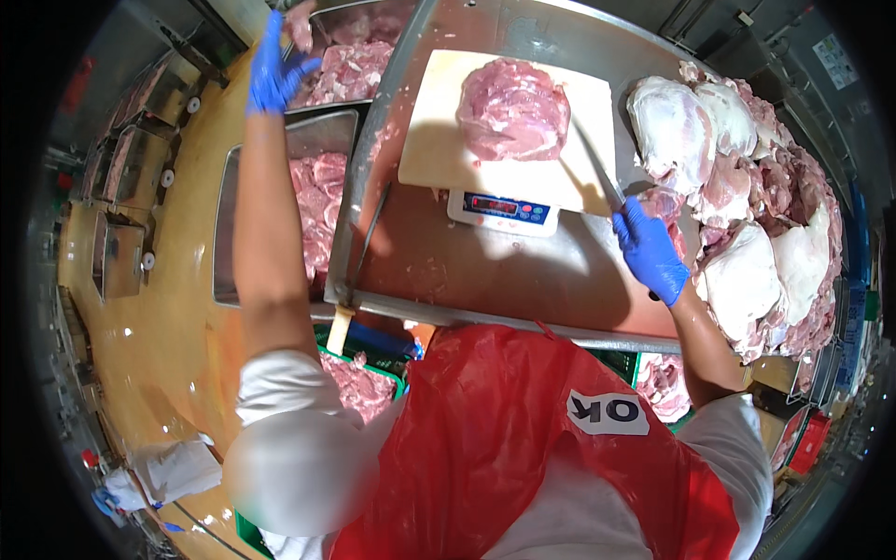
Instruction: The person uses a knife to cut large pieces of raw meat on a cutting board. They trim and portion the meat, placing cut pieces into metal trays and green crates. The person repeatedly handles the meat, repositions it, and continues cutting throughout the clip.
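My left hand (273, 79), in a blue glove, is stretched out over a metal bin of meat cuts (350, 70) at the far left. Its fingers are spread. Right beside the fingertips is a small pink piece of meat (300, 25); whether it touches them I cannot tell. My right hand (651, 250), also gloved in blue, grips a knife (599, 168) with its blade pointing away and slightly left. That blade lies over the right side of a white cutting board (425, 154). On the board rests a large rounded piece of raw meat (513, 110).
A digital scale (504, 213) shows under the board's near edge on the metal table (467, 280). Large meat pieces with pale skin or fat (747, 271) are heaped at the right. Another metal bin (227, 233) holds meat at the left. Green crates (399, 385) stand below the table.
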Tool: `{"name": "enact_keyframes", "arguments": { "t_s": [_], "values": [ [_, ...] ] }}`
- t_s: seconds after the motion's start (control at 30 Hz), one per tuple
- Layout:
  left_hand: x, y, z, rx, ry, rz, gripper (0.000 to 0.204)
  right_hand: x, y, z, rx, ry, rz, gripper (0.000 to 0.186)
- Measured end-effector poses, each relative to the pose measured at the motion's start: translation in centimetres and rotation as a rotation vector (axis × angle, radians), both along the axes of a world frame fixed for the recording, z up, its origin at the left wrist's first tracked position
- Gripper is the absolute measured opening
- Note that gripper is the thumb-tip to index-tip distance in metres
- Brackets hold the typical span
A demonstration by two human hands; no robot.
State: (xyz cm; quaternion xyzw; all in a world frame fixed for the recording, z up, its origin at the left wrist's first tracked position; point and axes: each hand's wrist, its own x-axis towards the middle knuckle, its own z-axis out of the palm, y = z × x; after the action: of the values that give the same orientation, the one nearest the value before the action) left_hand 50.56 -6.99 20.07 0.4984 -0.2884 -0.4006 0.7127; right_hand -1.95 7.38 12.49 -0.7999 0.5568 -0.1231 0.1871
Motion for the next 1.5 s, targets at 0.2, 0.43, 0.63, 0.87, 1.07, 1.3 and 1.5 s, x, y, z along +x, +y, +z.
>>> {"name": "enact_keyframes", "arguments": {
  "t_s": [0.2,0.43,0.63,0.87,1.07,1.3,1.5],
  "values": [
    [3.2,-5.9,-2.1,0.122,-0.353,0.044,0.065,0.1,0.1,-2.3,0.257,-0.859,-0.331,0.021],
    [-9.4,-7.4,-11.0,0.299,-0.184,-0.546,0.06,0.9,-5.2,-5.2,0.403,-1.257,-0.358,0.028],
    [-16.3,-6.2,-14.2,-0.345,-0.83,-0.855,0.054,5.9,-9.7,-5.3,0.727,-1.643,-0.395,0.02],
    [-20.1,-0.1,-11.6,-0.011,-0.126,-0.73,0.055,6.2,-9.6,-6.4,0.736,-1.688,-0.307,0.021],
    [-18.0,5.0,-12.4,-0.1,0.075,-0.622,0.076,7.6,-9.5,-6.5,0.779,-1.598,-0.226,0.018],
    [-16.0,12.0,-15.6,-0.42,0.183,-0.376,0.089,9.5,-5.5,-6.6,0.765,-1.289,-0.153,0.024],
    [-11.4,23.2,-13.2,-0.286,0.252,-0.19,0.094,17.7,-0.8,-3.3,0.868,-1.059,-0.123,0.017]
  ]
}}
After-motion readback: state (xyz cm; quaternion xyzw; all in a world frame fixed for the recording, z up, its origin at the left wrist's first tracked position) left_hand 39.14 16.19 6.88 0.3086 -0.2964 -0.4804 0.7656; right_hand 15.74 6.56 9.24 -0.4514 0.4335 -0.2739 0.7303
